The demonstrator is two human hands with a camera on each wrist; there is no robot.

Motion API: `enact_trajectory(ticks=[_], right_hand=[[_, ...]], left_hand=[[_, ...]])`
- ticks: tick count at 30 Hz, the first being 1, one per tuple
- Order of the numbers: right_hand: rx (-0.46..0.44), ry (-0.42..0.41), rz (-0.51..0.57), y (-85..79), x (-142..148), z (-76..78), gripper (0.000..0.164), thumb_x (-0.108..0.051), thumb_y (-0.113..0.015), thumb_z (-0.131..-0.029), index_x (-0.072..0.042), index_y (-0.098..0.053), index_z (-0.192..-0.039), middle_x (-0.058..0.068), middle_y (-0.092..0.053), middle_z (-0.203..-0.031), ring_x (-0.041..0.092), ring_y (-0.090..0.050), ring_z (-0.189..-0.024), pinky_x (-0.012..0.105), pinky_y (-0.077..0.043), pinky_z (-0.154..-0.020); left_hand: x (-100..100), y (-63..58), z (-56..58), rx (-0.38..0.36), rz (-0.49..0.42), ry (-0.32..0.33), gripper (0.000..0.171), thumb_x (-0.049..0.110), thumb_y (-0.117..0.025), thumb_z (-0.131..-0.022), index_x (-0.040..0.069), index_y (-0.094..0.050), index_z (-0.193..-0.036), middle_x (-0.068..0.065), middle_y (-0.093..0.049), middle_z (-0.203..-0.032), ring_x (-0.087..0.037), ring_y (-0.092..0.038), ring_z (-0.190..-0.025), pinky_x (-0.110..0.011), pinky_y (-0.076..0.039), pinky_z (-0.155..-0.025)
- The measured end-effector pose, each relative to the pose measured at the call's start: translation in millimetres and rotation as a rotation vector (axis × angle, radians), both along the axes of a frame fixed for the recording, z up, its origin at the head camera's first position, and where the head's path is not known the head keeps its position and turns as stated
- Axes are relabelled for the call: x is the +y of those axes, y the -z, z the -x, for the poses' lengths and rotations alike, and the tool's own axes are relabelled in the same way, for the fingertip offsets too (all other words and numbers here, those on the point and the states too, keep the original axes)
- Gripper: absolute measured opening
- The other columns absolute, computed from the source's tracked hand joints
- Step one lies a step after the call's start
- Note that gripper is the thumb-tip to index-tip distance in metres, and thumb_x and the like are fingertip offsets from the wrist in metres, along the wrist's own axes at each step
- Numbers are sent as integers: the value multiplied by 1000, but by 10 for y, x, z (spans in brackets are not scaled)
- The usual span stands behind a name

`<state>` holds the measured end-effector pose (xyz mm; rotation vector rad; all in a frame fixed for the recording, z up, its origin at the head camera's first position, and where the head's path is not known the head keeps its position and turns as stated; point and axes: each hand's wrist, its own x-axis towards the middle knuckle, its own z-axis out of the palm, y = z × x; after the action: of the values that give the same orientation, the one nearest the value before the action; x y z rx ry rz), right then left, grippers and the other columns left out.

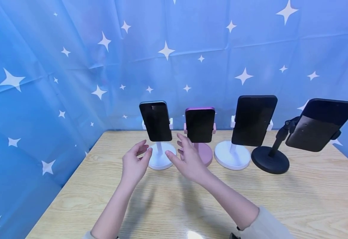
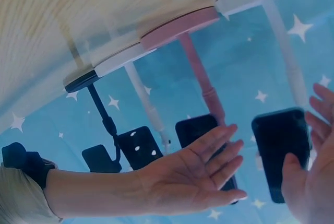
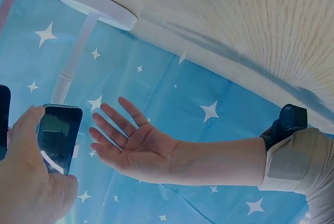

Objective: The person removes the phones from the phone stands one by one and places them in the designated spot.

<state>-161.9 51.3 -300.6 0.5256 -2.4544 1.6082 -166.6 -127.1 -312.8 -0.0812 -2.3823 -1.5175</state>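
My left hand point(image 1: 134, 163) hovers over the table in front of a blue-edged phone point(image 1: 156, 121), fingers relaxed and spread from the thumb. That phone sits upright in a white phone stand point(image 1: 159, 163) at the far left of the row. The right hand point(image 1: 188, 160) is held with loose, parted fingers before a pink phone stand point(image 1: 205, 154), covering part of it. A pink-edged phone point(image 1: 200, 125) is clamped in this stand, its screen dark. Both palms face inward with nothing held; in the left wrist view the right palm point(image 2: 193, 169) shows bare.
Right of the pink stand, a second white stand point(image 1: 232, 156) holds a larger black phone point(image 1: 253, 121). Beside it a black stand point(image 1: 270, 161) carries a tilted black phone point(image 1: 320, 125). A blue star-patterned curtain point(image 1: 203, 39) hangs behind the wooden table point(image 1: 96, 186).
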Motion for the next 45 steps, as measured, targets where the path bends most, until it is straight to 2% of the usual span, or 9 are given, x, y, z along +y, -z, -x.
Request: enact_trajectory(ticks=[4, 9, 12, 19, 25, 33, 39, 45], right_hand=[[49, 0, 63, 20, -30, 20, 67, -21, -61, -88, 0, -26, -141, 17, -31, -143, 32, -39, -127, 43, -39, -97], [99, 7, 117, 16, -67, 40, 65, -19, -60, -89, 1, -27, -140, 16, -31, -143, 31, -38, -128, 42, -37, -98], [124, 20, 127, -4, -85, 49, 64, -18, -60, -88, 2, -28, -139, 18, -32, -142, 30, -37, -128, 42, -37, -99], [154, 50, 133, -63, -134, 80, 64, -13, -61, -86, 3, -28, -139, 19, -34, -139, 28, -37, -129, 40, -36, -100], [164, 53, 115, -66, -165, 119, 67, -12, -61, -86, 3, -25, -140, 17, -30, -143, 26, -32, -132, 40, -34, -102], [202, 48, 104, -74, -157, 169, 67, -12, -60, -87, 4, -23, -140, 16, -29, -144, 25, -30, -133, 40, -32, -103], [195, 27, 73, -76, -183, 209, 70, -16, -58, -88, 2, -18, -142, 17, -25, -146, 23, -28, -134, 38, -30, -105], [207, 41, 52, -75, -224, 253, 67, -17, -54, -90, 3, -17, -143, 17, -24, -146, 24, -30, -132, 39, -33, -104]], left_hand=[[-14, -8, 31, -14, -33, -13, 41, 17, -58, -89, 2, -52, -126, -14, -60, -116, -27, -57, -108, -40, -49, -86], [-30, -29, 71, -12, -44, -34, 43, 19, -57, -89, 3, -49, -129, -10, -49, -132, -25, -45, -122, -45, -43, -93], [-39, -53, 92, -4, -47, -39, 45, 18, -57, -89, 3, -48, -131, -10, -45, -135, -26, -41, -125, -47, -42, -94], [-1, -165, 179, 40, -125, -10, 44, 15, -56, -89, 1, -49, -129, -10, -48, -134, -26, -46, -122, -42, -39, -99], [39, -233, 255, 37, -195, 0, 45, 14, -55, -90, 2, -45, -132, -12, -49, -133, -26, -47, -121, -40, -39, -99], [58, -270, 345, 51, -291, 25, 45, 10, -53, -91, 2, -42, -134, -14, -48, -131, -25, -50, -118, -37, -46, -90], [48, -273, 395, 32, -316, 43, 46, 9, -51, -91, 3, -41, -135, -13, -45, -134, -23, -50, -116, -35, -46, -91], [37, -263, 422, 20, -325, 63, 46, 10, -50, -92, 3, -40, -136, -14, -43, -135, -24, -50, -117, -34, -47, -90]])
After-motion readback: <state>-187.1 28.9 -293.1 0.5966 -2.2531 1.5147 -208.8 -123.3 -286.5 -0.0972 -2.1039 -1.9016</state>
